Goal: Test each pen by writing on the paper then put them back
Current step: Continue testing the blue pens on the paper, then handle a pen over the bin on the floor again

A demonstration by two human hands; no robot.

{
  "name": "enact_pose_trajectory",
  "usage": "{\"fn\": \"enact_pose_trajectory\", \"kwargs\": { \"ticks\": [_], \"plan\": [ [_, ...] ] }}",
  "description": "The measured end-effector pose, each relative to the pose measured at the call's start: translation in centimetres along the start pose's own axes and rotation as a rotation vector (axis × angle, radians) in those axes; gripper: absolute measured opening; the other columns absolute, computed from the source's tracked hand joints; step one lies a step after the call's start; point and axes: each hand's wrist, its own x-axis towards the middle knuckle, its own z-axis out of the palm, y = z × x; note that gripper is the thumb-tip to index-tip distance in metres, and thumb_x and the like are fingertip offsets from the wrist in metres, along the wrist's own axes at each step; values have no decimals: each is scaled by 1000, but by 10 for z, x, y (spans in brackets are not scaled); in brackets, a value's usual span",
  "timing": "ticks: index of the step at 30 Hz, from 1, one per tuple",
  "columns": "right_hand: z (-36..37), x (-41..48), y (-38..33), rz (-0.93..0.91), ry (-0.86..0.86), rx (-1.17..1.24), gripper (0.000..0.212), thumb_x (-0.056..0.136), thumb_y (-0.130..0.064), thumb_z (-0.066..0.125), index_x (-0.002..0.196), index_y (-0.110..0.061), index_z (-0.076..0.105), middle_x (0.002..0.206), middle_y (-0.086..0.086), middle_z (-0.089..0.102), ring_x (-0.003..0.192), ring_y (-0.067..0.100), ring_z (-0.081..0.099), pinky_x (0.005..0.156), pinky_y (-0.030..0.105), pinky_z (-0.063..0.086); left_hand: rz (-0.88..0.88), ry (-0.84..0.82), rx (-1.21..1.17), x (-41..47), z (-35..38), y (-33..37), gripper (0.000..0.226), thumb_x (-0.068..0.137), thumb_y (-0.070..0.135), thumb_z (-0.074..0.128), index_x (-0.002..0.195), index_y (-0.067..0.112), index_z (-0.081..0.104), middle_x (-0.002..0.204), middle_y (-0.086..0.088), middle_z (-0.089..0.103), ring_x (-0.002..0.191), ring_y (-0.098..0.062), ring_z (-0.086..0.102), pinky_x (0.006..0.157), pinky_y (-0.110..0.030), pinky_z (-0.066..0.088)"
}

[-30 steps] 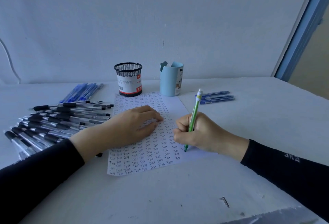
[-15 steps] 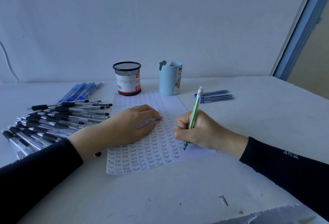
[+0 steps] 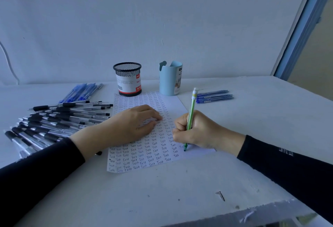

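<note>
The right hand (image 3: 198,131) covers the near right corner of the paper (image 3: 144,156), and the left hand (image 3: 129,125) hides a patch of the rows of "Test" written on it. The left sleeve (image 3: 36,172) cuts off the near end of the pile of black pens (image 3: 59,120). The labels on the two cups are too small to read.

The black mesh cup (image 3: 128,78) and the pale blue cup (image 3: 170,80) stand upright at the paper's far edge (their bottoms cannot be seen from here).

The right hand's grip is clamped on the green pen (image 3: 191,113), tip down on the paper beside the last column. The left hand lies flat, fingers relaxed, pressing the sheet to the worktop (image 3: 261,118). Blue pens (image 3: 214,96) lie beyond the right hand, and more blue ones (image 3: 81,91) behind the black pile.
</note>
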Motion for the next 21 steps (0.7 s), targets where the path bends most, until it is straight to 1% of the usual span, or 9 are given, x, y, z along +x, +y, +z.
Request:
{"fn": "enact_pose_trajectory", "kwargs": {
  "ticks": [2,4,6,8,11,13,16,19,21],
  "plan": [
    [-1,0,-2,-18,27,31,54,84,9,60,50,-17,28,43,-14,26,42,3,29,48,9,32,-11,-25,17,-1,-3,5,46,93,55,35,128,35,57,127,21,51,114,5,50,98,-5,33],
    [-7,0,-7,-50,115,151,53,90,7,57,49,-19,35,42,-14,33,41,3,35,46,12,34,-21,-41,66,-1,-7,10,51,90,58,32,128,36,58,129,20,53,113,2,53,100,-20,43],
    [-16,-4,-17,-108,288,229,50,92,8,53,50,-15,41,42,-11,41,40,2,38,44,13,34,-30,-4,145,-3,-13,19,38,94,48,43,125,37,59,130,19,55,113,-3,56,95,-30,49],
    [-24,-19,-25,-205,437,221,47,92,8,53,52,-12,38,42,-10,41,40,1,36,43,13,34,-7,85,132,-6,-18,38,31,95,41,48,123,37,61,127,20,57,111,-4,58,90,-32,51],
    [-25,-61,-24,-312,544,175,43,91,-5,55,57,-15,31,46,-11,35,42,3,34,47,15,33,102,141,35,-13,-20,92,32,96,47,43,119,37,63,117,22,61,102,-2,60,82,-32,54],
    [-22,-96,-18,-294,626,145,45,94,-7,56,58,-15,31,47,-9,34,44,3,37,49,13,35,219,153,-17,-17,-9,136,31,96,45,46,118,34,64,112,20,62,97,-3,61,82,-32,53],
    [-22,-154,-3,-219,813,112,44,99,-9,54,58,-5,38,51,17,36,47,7,41,51,12,37,370,233,-109,-16,24,198,29,94,29,53,120,21,65,107,12,64,90,-7,61,79,-32,53],
    [-21,-219,18,-119,1018,125,42,102,-16,50,62,-8,39,55,7,31,51,11,32,51,19,29,487,206,-225,-9,66,246,24,94,20,55,115,15,66,102,1,67,86,-15,64,75,-37,52],
    [-14,-265,41,-7,1137,106,47,102,-28,51,66,-2,35,59,14,23,54,16,27,53,26,24,537,128,-314,-7,99,270,21,96,19,53,110,14,67,98,-1,66,83,-17,64,73,-38,52]
  ]
}}
